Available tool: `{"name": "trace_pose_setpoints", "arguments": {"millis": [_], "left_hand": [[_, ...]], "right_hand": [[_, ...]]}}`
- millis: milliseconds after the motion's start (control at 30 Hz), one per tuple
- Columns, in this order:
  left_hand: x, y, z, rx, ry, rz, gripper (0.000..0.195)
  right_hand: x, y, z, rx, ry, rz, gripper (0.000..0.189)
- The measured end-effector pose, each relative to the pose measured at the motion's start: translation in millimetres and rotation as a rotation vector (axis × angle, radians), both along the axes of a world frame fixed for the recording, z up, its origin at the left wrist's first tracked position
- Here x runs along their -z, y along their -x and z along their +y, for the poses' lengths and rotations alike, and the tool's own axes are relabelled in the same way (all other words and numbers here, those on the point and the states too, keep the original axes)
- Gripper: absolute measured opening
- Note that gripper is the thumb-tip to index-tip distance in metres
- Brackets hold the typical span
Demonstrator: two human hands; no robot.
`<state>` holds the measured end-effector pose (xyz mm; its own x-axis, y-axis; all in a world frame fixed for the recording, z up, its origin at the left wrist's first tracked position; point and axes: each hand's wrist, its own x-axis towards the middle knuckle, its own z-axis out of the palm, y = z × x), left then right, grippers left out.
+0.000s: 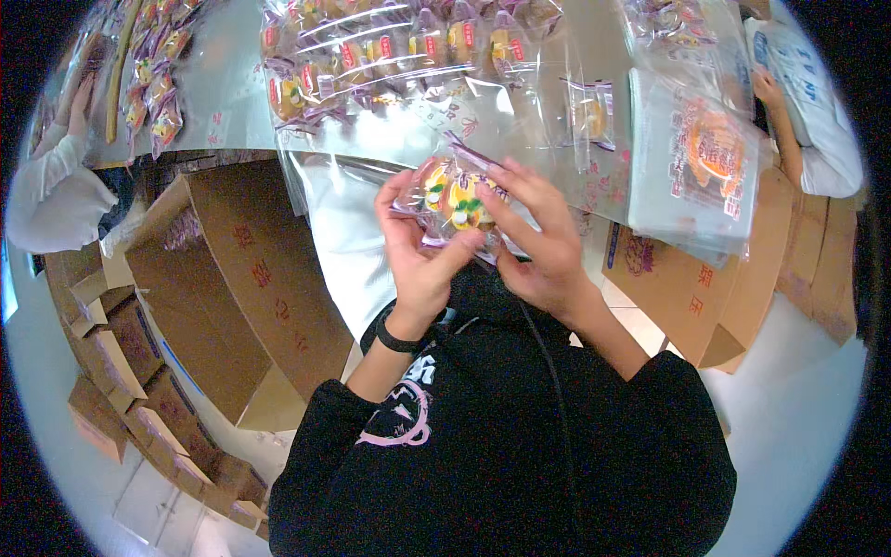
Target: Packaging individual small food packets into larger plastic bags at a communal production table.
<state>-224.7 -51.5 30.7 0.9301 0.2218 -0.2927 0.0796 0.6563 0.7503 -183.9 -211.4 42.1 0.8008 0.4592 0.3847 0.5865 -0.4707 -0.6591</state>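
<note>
Between my two hands I hold a small plastic packet (pixel 452 193) of wrapped food, printed in purple, yellow and green. My left hand (pixel 416 247) grips its near left side, with the thumb across the front. On the right, my right hand (pixel 543 240) has its fingers bent over the packet's top and side. The packet is above the near edge of the table (pixel 230 111). Just beyond it lies a large clear plastic bag (pixel 424 90) holding rows of similar packets (pixel 379 52). A single wrapped packet (pixel 593 115) lies to the bag's right.
A stack of printed clear bags (pixel 689 160) overhangs the table's right edge. More packets (pixel 160 90) and a wooden stick (pixel 120 76) are at far left. Open cardboard boxes (pixel 257 244) stand left, with another carton (pixel 682 285) on the right. Co-workers' arms (pixel 779 118) show at both sides.
</note>
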Motion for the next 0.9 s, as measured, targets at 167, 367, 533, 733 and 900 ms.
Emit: {"name": "trace_pose_setpoints", "arguments": {"millis": [167,367,533,733,900], "left_hand": [[5.1,-7.8,-8.5,0.098,-0.111,0.070,0.091],[21.0,-25.1,-1.1,0.027,-0.675,-0.167,0.075],[5.1,-53.0,-24.6,0.120,-0.901,-0.155,0.055],[16.3,-67.5,-54.0,0.020,-1.078,-0.336,0.067],[21.4,-65.9,-46.2,0.231,-0.935,-0.358,0.068]], "right_hand": [[-4.7,-10.5,-17.1,-0.022,0.100,-0.024,0.068],[-15.1,-48.5,-33.8,0.316,0.182,-0.286,0.059],[9.8,-70.4,-34.0,0.368,0.047,-0.169,0.037],[6.8,-68.4,-14.1,0.499,-0.344,-0.018,0.026],[16.1,-67.8,-33.0,0.466,-0.471,0.103,0.031]]}}
